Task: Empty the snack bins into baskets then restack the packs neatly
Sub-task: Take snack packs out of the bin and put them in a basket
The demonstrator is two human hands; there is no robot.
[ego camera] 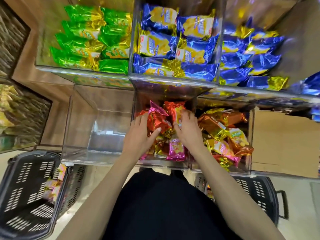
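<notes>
Both my hands reach into the middle clear bin [162, 164] of the lower row, which holds red and pink snack packs. My left hand [140, 134] grips a bunch of red packs [158, 121], thumb curled over their front. My right hand [187, 126] holds an upright red and yellow pack [178, 116] with fingers wrapped over its top. A pink pack [175, 149] lies at the bin's front. The clear bin to the left [78, 122] is bare inside.
The right lower bin holds orange packs [223, 130]. Upper bins hold green packs [93, 38] and blue packs [176, 42]. A black basket [26, 196] with a few packs stands on the floor at left, another black basket [259, 193] at right. A cardboard box [285, 142] sits far right.
</notes>
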